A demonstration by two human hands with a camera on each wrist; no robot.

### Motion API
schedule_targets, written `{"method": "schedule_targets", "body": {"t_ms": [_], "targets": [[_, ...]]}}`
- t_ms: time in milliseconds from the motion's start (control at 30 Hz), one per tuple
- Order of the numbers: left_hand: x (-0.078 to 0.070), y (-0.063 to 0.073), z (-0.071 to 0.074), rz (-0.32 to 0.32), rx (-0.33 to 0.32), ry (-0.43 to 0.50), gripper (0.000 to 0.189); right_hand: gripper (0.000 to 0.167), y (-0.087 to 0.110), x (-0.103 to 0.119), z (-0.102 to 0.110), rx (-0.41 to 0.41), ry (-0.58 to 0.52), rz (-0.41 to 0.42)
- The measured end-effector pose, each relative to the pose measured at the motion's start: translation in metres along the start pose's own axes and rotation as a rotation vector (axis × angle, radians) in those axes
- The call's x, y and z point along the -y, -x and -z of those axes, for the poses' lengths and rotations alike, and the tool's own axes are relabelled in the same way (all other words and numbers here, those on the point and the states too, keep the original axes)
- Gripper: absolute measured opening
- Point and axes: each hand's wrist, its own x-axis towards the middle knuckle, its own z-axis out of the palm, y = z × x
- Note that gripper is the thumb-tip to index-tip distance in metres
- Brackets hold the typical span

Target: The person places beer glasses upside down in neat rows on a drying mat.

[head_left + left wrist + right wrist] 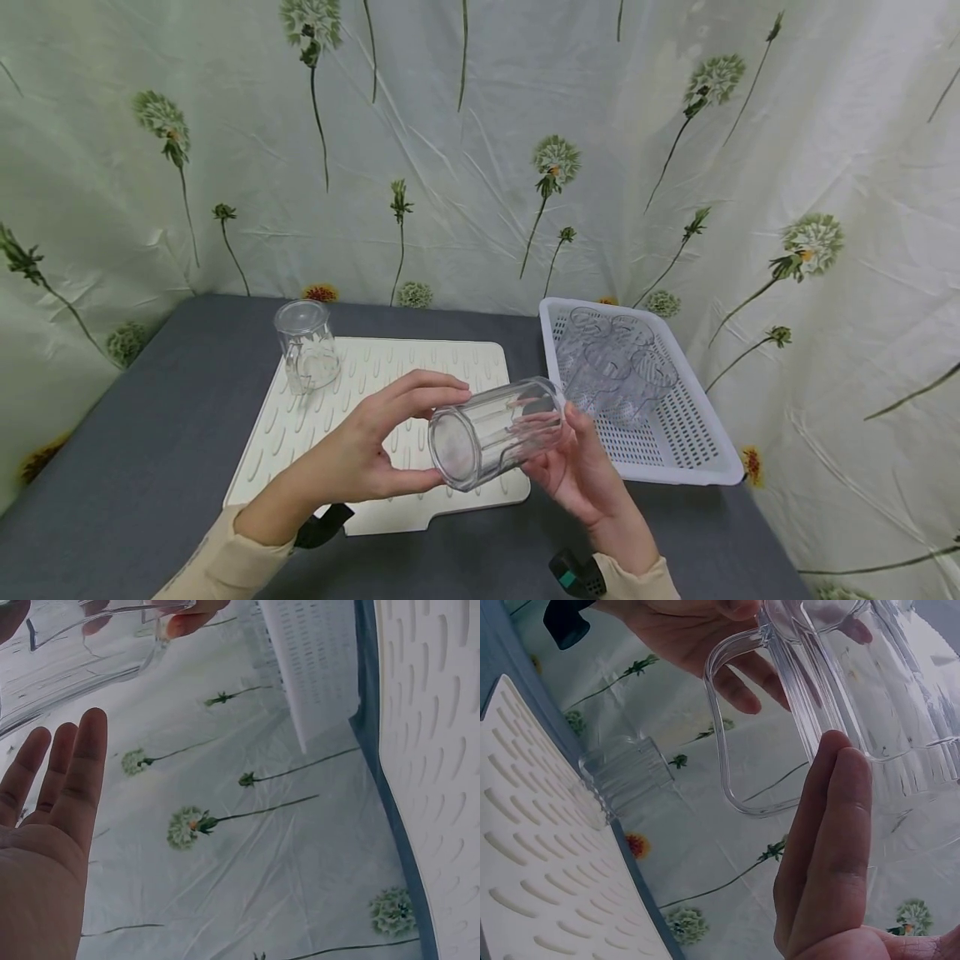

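A clear glass mug (pixel 498 429) is held tilted in the air above the right part of a white drying mat (pixel 292 437). My left hand (pixel 386 437) grips its closed base end between thumb and fingers. At the open rim end my right hand (pixel 581 475) holds it, thumb on the near side and fingers behind and below. The right wrist view shows the mug's handle (pixel 724 761) standing out from its side. A second glass mug (pixel 307 346) stands upside down on the mat's far left corner.
To the right stands a white perforated basket (pixel 701 417) with several clear glass mugs (pixel 618 358) inside. The dark grey table (pixel 112 467) runs under mat and basket. Behind hangs a pale curtain (pixel 450 167) printed with dandelions.
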Motion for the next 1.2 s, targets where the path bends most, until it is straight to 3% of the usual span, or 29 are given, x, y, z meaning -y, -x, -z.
{"method": "schedule_targets", "body": {"t_ms": [200,500,800,1033,1200], "targets": [[-0.005,-0.002,0.0,-0.074,-0.009,-0.003,0.079,0.045,-0.002,-0.004,0.0,-0.014,-0.02,-0.037],[-0.009,-0.004,0.002,-0.115,0.002,-0.014,0.077,0.05,-0.005,-0.011,0.002,0.006,-0.027,-0.102],[-0.013,-0.004,0.004,-0.038,0.041,0.032,0.083,0.064,-0.006,-0.015,0.004,0.008,0.019,-0.193],[-0.012,-0.006,0.007,-0.06,0.041,0.057,0.082,0.066,-0.008,-0.016,0.002,-0.024,0.097,-0.245],[-0.009,-0.006,0.009,-0.019,0.037,0.081,0.081,0.068,-0.008,-0.017,0.002,-0.012,0.112,-0.261]]}}
